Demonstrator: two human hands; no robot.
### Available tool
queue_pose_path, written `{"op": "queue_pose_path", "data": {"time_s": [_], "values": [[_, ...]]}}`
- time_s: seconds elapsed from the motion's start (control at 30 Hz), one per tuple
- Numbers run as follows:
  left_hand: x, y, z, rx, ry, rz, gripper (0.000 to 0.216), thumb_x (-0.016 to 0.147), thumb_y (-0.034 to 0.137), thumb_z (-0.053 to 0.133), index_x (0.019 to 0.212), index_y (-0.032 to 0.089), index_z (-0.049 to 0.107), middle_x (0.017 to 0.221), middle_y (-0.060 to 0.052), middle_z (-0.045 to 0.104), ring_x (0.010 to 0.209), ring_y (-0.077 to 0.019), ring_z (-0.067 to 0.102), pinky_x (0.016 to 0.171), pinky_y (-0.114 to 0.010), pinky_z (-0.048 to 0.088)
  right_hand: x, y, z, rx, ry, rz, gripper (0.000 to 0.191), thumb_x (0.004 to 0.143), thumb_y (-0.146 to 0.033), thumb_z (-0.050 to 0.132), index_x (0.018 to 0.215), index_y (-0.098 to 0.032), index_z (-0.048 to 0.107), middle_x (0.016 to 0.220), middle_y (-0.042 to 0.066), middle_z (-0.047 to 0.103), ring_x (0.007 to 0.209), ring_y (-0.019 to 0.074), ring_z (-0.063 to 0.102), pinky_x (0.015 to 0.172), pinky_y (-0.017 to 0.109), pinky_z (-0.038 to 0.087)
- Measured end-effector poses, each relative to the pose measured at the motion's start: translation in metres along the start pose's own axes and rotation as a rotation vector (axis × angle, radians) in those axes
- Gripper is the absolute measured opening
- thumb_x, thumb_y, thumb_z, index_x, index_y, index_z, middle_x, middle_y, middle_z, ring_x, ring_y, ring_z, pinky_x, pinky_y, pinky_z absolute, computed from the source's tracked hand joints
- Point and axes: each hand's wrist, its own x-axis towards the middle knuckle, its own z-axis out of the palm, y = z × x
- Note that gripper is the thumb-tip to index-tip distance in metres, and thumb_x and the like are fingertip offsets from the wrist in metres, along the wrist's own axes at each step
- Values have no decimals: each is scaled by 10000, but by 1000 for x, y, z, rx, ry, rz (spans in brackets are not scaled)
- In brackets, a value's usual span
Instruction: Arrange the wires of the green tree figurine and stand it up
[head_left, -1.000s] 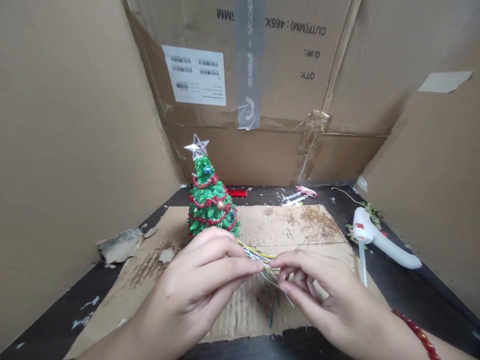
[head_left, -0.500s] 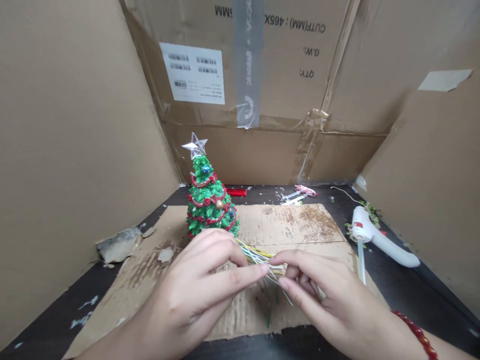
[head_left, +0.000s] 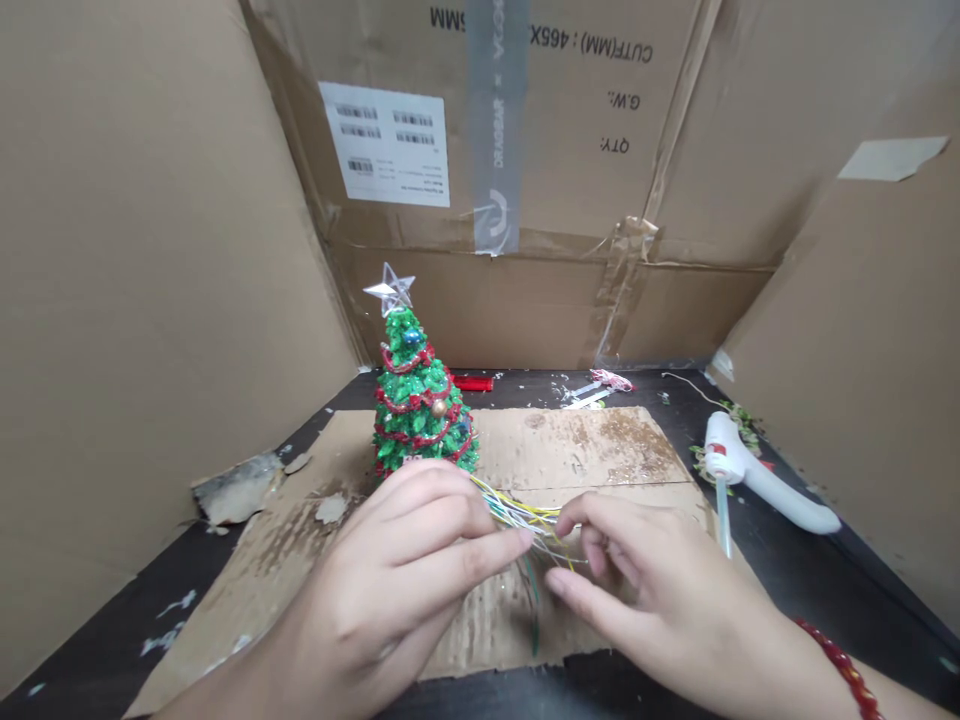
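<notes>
A bundle of thin wires point(head_left: 517, 512) in yellow, white and green is pinched in my left hand point(head_left: 420, 560), its loose ends pointing right. My right hand point(head_left: 637, 575) is at those ends with thumb and fingers apart, holding nothing that I can see. A few darker green wire ends hang down below the bundle. Behind my left hand stands a small green Christmas tree point(head_left: 424, 400), with red garlands, small baubles and a clear star point(head_left: 390, 289) on top. My left hand hides the tree's lower part and part of the bundle.
A stained cardboard sheet point(head_left: 585, 450) lies on the dark table. At right rests a white glue gun point(head_left: 772, 490) with a glue stick. A grey broken piece point(head_left: 238, 488) lies at left; a red object point(head_left: 474, 384) and scraps lie behind. Cardboard walls point(head_left: 555, 310) enclose three sides.
My right thumb and fingers have spread apart and shifted slightly right, off the wire ends. My left hand keeps its pinch on the bundle, and the tree stands where it was.
</notes>
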Motion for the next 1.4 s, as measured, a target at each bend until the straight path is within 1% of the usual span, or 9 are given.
{"op": "queue_pose_path", "data": {"time_s": [0.23, 0.47, 0.63, 0.73, 0.8, 1.03, 1.13, 1.3, 1.4], "values": [[-1, 0, 2, 26, 8, -7, 287, 912, 83, 399, 1088, 169, 610, 915, -50, 540, 914, -115, 464, 920, -314, 372, 2, 10, 8, -87, 74, -57, 95, 882, -222, 465, 877, -261, 551, 788, -67, 572, 722, 107, 527, 648, 247, 356], [3, 3, -3, 83, -49, 6, 266, 904, 75, 402, 1045, 149, 615, 912, -46, 534, 898, -116, 459, 864, -291, 383, 4, 17, 10, -294, 92, -147, 132, 902, -195, 424, 814, -211, 522, 752, -26, 533, 687, 146, 521, 610, 289, 330], [2, 2, -3, 82, -48, 15, 261, 900, 73, 414, 1046, 148, 616, 922, -43, 538, 904, -115, 463, 873, -292, 383, 3, 16, 10, -351, 125, -202, 115, 871, -149, 452, 773, -197, 490, 754, -18, 484, 613, 134, 480, 557, 279, 298], [2, 1, -2, 29, -12, 16, 274, 897, 70, 424, 1079, 153, 611, 936, -49, 541, 901, -116, 463, 895, -317, 376, 2, 14, 12, -357, 165, -222, 99, 852, -131, 464, 777, -191, 485, 782, -9, 457, 594, 128, 446, 536, 275, 282], [3, 2, -1, 22, -49, 16, 235, 896, 79, 442, 1039, 147, 615, 892, -42, 545, 858, -106, 470, 863, -299, 395, 2, 14, 13, -355, 170, -220, 88, 859, -141, 458, 789, -186, 486, 800, -2, 455, 607, 130, 440, 544, 276, 287], [8, 6, 4, -65, -70, -36, 84, 848, 96, 552, 905, 121, 607, 779, -34, 530, 780, -100, 456, 763, -247, 398, 3, 15, 16, -300, 37, -216, 95, 894, -176, 431, 840, -185, 508, 859, 22, 467, 762, 164, 456, 643, 295, 337], [6, 7, 8, -115, -103, -66, 64, 848, 85, 540, 854, 114, 596, 759, -33, 512, 777, -98, 439, 761, -235, 378, 3, 14, 16, -298, 23, -260, 101, 899, -171, 425, 829, -186, 497, 842, 19, 468, 750, 158, 446, 645, 292, 325], [0, 7, 13, -169, -167, -90, 105, 865, 89, 496, 829, 111, 592, 793, -43, 511, 819, -116, 413, 798, -266, 344, 2, 12, 16, -253, 85, -317, 124, 889, -132, 406, 790, -172, 469, 798, 14, 463, 704, 140, 429, 618, 284, 298], [-1, 7, 14, -172, -178, -119, 115, 865, 96, 494, 814, 117, 595, 808, -48, 502, 811, -117, 396, 762, -249, 336, 1, 10, 14, -203, 144, -370, 100, 876, -130, 432, 799, -163, 487, 798, 16, 465, 707, 133, 425, 614, 277, 299]]}}
